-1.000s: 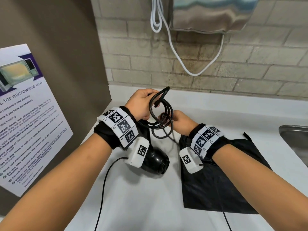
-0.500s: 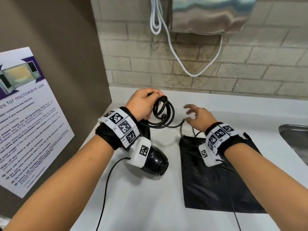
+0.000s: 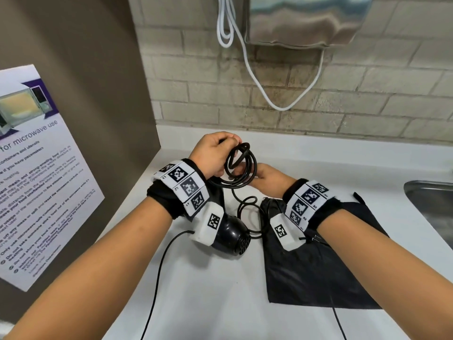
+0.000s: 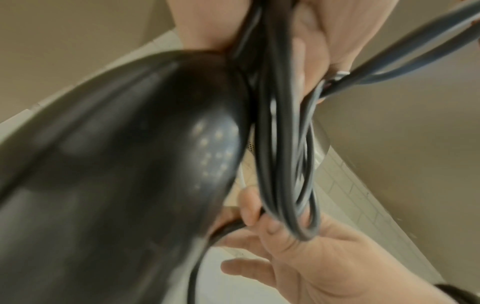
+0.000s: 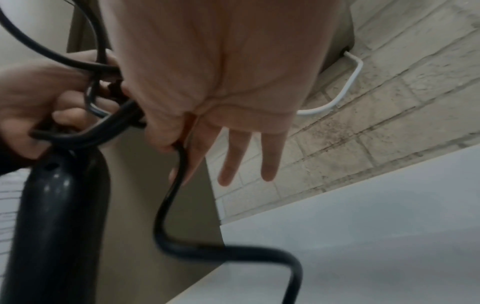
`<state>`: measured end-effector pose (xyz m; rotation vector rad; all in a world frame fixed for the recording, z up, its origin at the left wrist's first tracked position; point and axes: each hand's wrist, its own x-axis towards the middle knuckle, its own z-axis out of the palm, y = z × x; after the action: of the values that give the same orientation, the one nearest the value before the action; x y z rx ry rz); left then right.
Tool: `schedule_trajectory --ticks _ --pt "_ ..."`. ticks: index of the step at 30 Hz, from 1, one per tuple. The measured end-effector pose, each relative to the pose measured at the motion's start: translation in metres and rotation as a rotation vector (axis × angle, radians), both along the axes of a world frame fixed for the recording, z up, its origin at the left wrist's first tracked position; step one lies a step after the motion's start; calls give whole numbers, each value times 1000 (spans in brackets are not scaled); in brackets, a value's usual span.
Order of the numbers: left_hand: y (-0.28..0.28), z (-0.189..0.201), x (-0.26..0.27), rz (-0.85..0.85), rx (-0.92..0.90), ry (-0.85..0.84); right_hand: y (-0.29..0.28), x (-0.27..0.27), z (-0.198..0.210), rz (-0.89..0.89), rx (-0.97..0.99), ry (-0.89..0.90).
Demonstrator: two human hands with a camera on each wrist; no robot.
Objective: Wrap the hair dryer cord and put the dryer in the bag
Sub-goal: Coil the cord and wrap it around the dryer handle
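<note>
Cord [image 3: 241,165] of the black hair dryer [image 3: 231,235] is gathered in several loops, held up above the white counter [image 3: 208,290] at about 12 o'clock from the dryer body. Left hand [image 3: 212,154] has its fingers curled round the top of the loops and the dryer's handle together; the left wrist view shows the strands running through that closed fist [image 4: 311,30] beside the dryer's rounded body [image 4: 116,164]. Right hand [image 3: 267,177] sits at 3 o'clock of the loops, touching them. In the right wrist view its thumb and first finger pinch one strand of cord [image 5: 166,205], while the other fingers [image 5: 269,160] are straight and spread. From that pinch the free strand drops in a bend toward the counter.

Dryer body hangs low under the left wrist, its rear grille facing 4 o'clock; whether it touches the counter I cannot tell. One slack loop lies on the counter between dryer and bag.

Bag [image 3: 318,261], black and flat, lies on the counter at 3 o'clock of the dryer, just beside it, partly under the right wrist. Dryer is outside the bag.

Surroundings: poster [image 3: 36,173] about microwave use at 9 o'clock on the side wall; white cable [image 3: 257,77] hanging on the brick wall at 12 o'clock; sink [image 3: 431,204] edge at 3 o'clock.
</note>
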<state>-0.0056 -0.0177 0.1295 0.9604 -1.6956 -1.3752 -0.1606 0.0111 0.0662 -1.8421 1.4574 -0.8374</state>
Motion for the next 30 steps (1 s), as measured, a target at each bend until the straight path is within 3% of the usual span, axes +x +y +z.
schedule_trajectory --ticks 3,5,9,13,20,25,27,30 --pt "-4 1 5 11 26 0 -5 -12 -7 -166 -108 -23" --pt "-4 1 7 13 18 -29 -8 -25 -11 -330 -135 78" --pt "-7 -1 8 34 -22 -67 -9 -54 -25 -603 9 292" --pt "-4 0 3 -25 -12 -89 -5 -51 -23 -660 157 373" --pt "3 1 -1 13 -109 -60 -3 -29 -10 -437 175 333" --pt "-4 -2 0 75 -98 -66 10 -11 8 44 213 -60" --pt "-4 -2 2 70 -99 -69 11 -8 9 105 199 -145" --pt "-3 -2 2 44 -89 -47 8 -5 5 97 178 -100"
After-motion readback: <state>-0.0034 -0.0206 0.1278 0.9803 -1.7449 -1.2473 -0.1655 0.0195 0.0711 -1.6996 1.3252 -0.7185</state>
